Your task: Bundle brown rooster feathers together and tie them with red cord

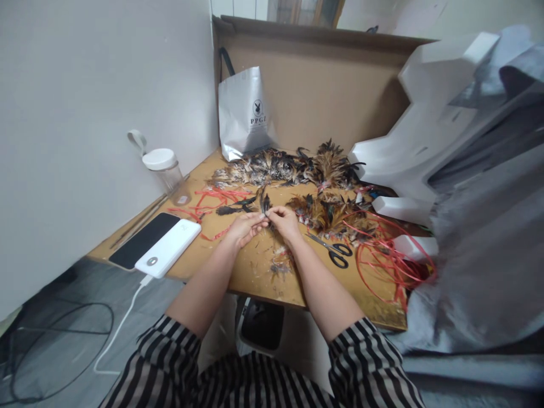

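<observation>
Close together over the middle of the table, my left hand (247,229) and my right hand (284,221) pinch a small bunch of dark feathers (265,202) between their fingertips. The feathers point up and away from me. A few loose black feathers (232,208) lie just left of the bunch. Right of my right hand is a pile of brown and black feathers (327,212), with black-handled scissors (334,249) in front of it. Feather scraps (281,262) are scattered on the table below my hands.
A long heap of feathers (272,169) lies along the back by a silver bag (244,113). Red plastic ribbon (386,266) tangles at the right, with more strips left. A white power bank (169,248), a phone (144,240) and a lidded plastic cup (168,173) occupy the left side.
</observation>
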`<state>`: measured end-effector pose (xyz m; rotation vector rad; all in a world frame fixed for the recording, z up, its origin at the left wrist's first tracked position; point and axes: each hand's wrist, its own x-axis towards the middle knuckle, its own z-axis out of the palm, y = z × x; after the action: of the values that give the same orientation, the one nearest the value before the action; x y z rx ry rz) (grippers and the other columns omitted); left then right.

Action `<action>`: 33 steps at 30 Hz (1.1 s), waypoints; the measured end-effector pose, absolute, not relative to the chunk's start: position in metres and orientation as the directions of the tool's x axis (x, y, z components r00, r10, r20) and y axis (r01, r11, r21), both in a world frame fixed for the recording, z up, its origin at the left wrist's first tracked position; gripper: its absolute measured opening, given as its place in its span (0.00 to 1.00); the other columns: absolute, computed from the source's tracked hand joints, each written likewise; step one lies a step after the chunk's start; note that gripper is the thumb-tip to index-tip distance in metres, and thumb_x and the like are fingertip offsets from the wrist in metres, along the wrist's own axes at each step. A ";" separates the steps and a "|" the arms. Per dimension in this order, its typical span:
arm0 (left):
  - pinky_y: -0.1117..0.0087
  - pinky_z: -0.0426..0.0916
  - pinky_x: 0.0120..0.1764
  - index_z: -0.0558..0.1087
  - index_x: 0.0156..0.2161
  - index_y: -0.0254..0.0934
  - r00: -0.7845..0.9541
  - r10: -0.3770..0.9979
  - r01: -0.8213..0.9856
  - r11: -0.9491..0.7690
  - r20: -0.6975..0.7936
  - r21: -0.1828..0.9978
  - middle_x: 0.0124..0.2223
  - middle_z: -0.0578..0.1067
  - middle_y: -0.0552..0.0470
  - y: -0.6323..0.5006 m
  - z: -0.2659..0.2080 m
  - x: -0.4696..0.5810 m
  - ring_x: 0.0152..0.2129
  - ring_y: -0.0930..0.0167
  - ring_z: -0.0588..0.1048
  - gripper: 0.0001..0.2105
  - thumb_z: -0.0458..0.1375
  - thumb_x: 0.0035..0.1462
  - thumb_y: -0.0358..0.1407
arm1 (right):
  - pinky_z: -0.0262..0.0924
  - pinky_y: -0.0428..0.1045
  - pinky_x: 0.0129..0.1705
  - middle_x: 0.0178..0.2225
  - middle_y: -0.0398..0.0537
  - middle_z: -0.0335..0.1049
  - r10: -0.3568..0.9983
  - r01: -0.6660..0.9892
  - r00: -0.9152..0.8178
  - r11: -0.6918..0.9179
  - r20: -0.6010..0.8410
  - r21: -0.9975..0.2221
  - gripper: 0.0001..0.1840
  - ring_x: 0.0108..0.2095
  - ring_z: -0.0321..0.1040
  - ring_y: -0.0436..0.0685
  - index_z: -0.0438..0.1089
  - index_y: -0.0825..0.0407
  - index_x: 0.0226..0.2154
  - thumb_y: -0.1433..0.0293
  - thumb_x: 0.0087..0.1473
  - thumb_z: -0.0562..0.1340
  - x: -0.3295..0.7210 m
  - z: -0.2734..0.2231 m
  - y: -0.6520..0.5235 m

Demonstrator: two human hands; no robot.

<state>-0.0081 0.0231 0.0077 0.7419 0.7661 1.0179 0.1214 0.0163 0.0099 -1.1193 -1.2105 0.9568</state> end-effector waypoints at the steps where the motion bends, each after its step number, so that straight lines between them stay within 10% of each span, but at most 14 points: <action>1: 0.85 0.63 0.20 0.72 0.30 0.27 0.328 0.923 -0.446 0.340 -0.202 0.828 0.25 0.74 0.48 0.023 0.007 -0.008 0.19 0.80 0.71 0.04 0.60 0.45 0.25 | 0.55 0.44 0.27 0.20 0.42 0.66 0.969 0.015 0.128 0.211 0.212 -0.977 0.11 0.22 0.59 0.47 0.68 0.54 0.21 0.63 0.36 0.62 0.121 0.010 0.016; 23: 0.82 0.61 0.20 0.73 0.29 0.29 0.347 0.928 -0.341 0.260 -0.136 0.903 0.24 0.73 0.50 0.021 0.003 -0.008 0.17 0.81 0.68 0.08 0.63 0.40 0.31 | 0.40 0.41 0.15 0.11 0.35 0.55 1.000 -0.227 -0.001 -0.023 -0.023 -0.974 0.14 0.12 0.47 0.43 0.63 0.53 0.21 0.62 0.33 0.65 0.122 0.013 0.013; 28: 0.83 0.59 0.18 0.72 0.26 0.29 0.223 0.969 -0.393 0.190 -0.107 0.899 0.22 0.72 0.51 0.024 0.007 -0.010 0.15 0.82 0.66 0.08 0.64 0.39 0.32 | 0.45 0.42 0.17 0.12 0.36 0.58 0.991 -0.093 0.122 0.060 0.048 -0.994 0.13 0.14 0.50 0.44 0.68 0.54 0.24 0.62 0.36 0.62 0.128 0.012 0.017; 33: 0.84 0.59 0.18 0.70 0.26 0.29 -0.005 0.986 -0.567 0.135 -0.167 0.813 0.23 0.72 0.52 0.032 0.009 -0.014 0.15 0.83 0.66 0.04 0.61 0.43 0.28 | 0.54 0.44 0.27 0.22 0.43 0.69 0.965 0.375 0.118 0.174 0.233 -0.911 0.11 0.22 0.61 0.48 0.71 0.56 0.23 0.65 0.39 0.60 0.138 0.005 0.023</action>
<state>-0.0142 0.0318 0.0092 0.6243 0.8662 1.3573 0.1382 0.0230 0.0047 -1.3790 -1.4370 0.7361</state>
